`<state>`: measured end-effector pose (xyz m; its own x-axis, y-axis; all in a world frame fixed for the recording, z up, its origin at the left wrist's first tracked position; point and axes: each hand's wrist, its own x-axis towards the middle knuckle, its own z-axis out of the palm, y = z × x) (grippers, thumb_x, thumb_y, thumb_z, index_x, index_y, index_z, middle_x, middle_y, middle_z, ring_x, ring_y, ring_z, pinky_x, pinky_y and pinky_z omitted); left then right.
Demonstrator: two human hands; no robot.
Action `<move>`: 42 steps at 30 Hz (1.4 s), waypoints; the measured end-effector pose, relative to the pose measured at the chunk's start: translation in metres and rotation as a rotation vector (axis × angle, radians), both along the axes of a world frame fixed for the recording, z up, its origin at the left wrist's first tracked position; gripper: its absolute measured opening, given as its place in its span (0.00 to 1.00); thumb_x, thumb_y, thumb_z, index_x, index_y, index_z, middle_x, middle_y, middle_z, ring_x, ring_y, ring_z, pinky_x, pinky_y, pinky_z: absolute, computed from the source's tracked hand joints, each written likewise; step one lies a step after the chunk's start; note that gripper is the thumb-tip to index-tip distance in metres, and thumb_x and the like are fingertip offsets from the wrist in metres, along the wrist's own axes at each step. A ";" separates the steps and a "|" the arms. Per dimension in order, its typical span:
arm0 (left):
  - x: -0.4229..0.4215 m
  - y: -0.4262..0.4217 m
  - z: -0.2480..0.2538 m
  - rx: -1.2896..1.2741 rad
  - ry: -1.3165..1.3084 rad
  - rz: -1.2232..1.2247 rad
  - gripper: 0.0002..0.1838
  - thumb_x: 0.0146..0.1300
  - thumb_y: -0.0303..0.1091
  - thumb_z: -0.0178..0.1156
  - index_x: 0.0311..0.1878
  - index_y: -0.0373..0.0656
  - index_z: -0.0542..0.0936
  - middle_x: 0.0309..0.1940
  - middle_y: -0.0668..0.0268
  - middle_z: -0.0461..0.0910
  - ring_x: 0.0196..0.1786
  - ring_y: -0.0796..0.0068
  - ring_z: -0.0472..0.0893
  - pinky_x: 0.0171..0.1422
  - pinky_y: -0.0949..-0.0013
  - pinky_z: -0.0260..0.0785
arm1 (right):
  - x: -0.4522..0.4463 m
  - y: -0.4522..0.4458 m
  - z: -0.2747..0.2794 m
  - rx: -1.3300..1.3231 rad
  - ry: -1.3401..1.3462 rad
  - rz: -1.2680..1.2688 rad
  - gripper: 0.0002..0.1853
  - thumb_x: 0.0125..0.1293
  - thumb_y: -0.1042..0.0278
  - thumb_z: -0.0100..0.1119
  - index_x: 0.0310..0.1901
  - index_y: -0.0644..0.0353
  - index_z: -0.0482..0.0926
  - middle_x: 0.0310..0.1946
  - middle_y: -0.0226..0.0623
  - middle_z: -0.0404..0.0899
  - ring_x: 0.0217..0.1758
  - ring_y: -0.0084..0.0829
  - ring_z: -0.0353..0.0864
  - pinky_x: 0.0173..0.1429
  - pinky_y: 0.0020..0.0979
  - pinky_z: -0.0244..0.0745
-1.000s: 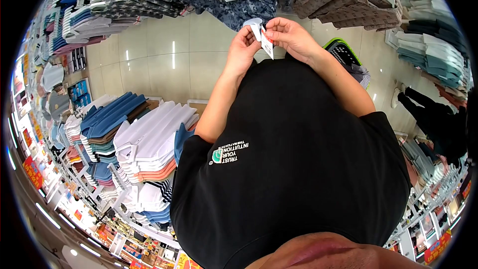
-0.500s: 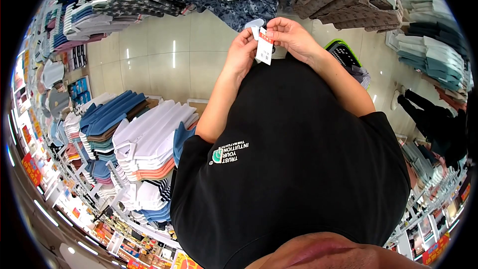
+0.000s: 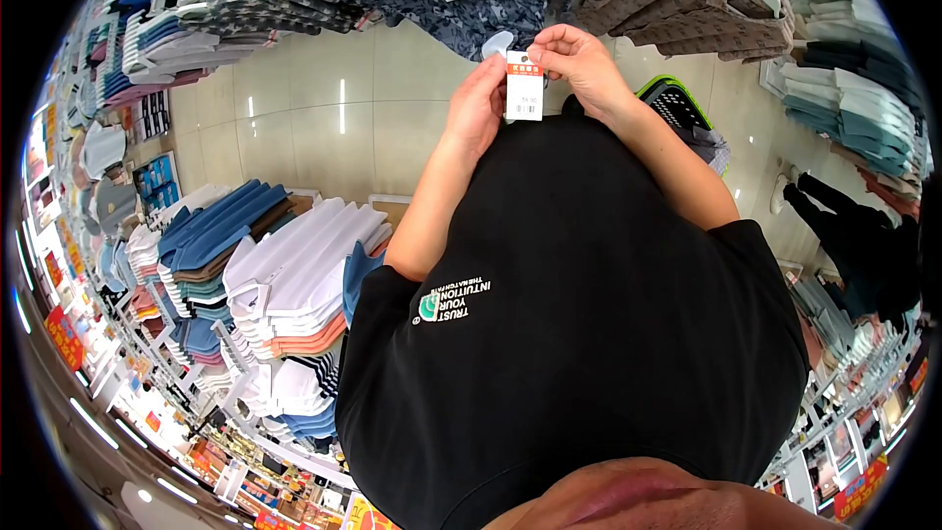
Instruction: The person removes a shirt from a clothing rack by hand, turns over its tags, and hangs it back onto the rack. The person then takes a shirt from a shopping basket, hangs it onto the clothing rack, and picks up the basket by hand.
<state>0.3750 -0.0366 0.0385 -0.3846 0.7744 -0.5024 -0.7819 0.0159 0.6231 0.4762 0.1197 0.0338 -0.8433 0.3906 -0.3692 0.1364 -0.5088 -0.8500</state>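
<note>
Price tag has swung from a slant to almost square-on since the last frame, sitting between the right hand and left hand, both pinching its top end. With only fingertips on it, a hard tug could probably crease it or rip the hole, or a loose pinch could let it twist away. Readable stuff: upside-down "TRUST YOUR INTUITION" on the black shirt; tag's red-header characters and price are too tiny, barcode's there though.

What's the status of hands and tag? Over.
Left hand at left edge of price tag; right hand pinching its upper right corner. Printed front toward camera, red band on top. Nothing covering the print.
</note>
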 end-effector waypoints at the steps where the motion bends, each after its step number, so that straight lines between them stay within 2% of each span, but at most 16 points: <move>1: 0.001 0.000 0.000 0.009 0.066 -0.031 0.14 0.75 0.40 0.51 0.55 0.43 0.76 0.44 0.70 0.82 0.45 0.80 0.81 0.51 0.71 0.73 | 0.000 0.000 0.000 -0.001 0.000 -0.001 0.08 0.64 0.70 0.67 0.43 0.56 0.79 0.37 0.24 0.82 0.39 0.15 0.76 0.41 0.19 0.66; 7: 0.000 0.002 -0.004 -0.016 0.142 -0.061 0.14 0.72 0.39 0.57 0.55 0.43 0.75 0.43 0.71 0.82 0.45 0.82 0.81 0.51 0.73 0.71 | 0.001 0.001 0.004 0.015 0.015 -0.005 0.08 0.65 0.69 0.66 0.43 0.56 0.79 0.38 0.25 0.84 0.40 0.14 0.77 0.41 0.18 0.66; 17: 0.002 0.002 0.000 -0.017 0.163 -0.063 0.14 0.71 0.38 0.59 0.55 0.42 0.75 0.44 0.70 0.82 0.45 0.81 0.81 0.51 0.73 0.71 | 0.000 -0.002 -0.001 -0.018 0.042 -0.042 0.09 0.66 0.71 0.65 0.45 0.59 0.78 0.40 0.29 0.84 0.41 0.17 0.79 0.42 0.20 0.70; 23: 0.003 0.001 -0.001 -0.013 0.148 -0.091 0.14 0.71 0.39 0.58 0.55 0.43 0.76 0.43 0.72 0.82 0.44 0.83 0.80 0.49 0.75 0.70 | 0.000 -0.003 -0.005 -0.011 0.039 -0.052 0.09 0.65 0.72 0.66 0.45 0.58 0.78 0.39 0.27 0.81 0.41 0.18 0.78 0.44 0.21 0.71; 31: 0.003 0.000 -0.006 0.001 0.035 0.003 0.13 0.76 0.39 0.50 0.53 0.44 0.77 0.42 0.72 0.82 0.42 0.84 0.79 0.46 0.76 0.70 | -0.001 -0.003 -0.004 -0.042 0.051 -0.057 0.09 0.64 0.72 0.66 0.44 0.59 0.78 0.38 0.27 0.80 0.40 0.18 0.78 0.44 0.21 0.71; 37: 0.003 0.000 -0.005 -0.002 0.049 0.007 0.13 0.76 0.39 0.49 0.52 0.43 0.77 0.42 0.71 0.82 0.41 0.83 0.79 0.45 0.75 0.71 | -0.001 -0.002 -0.006 -0.048 0.051 -0.062 0.09 0.65 0.72 0.66 0.44 0.59 0.78 0.37 0.28 0.80 0.39 0.19 0.78 0.44 0.22 0.72; 42: 0.004 0.001 -0.004 0.005 0.057 0.012 0.12 0.76 0.39 0.50 0.52 0.43 0.77 0.42 0.71 0.82 0.42 0.83 0.79 0.45 0.75 0.71 | -0.001 -0.001 -0.007 -0.095 0.065 -0.047 0.10 0.66 0.70 0.65 0.46 0.61 0.77 0.39 0.30 0.80 0.43 0.21 0.80 0.47 0.24 0.74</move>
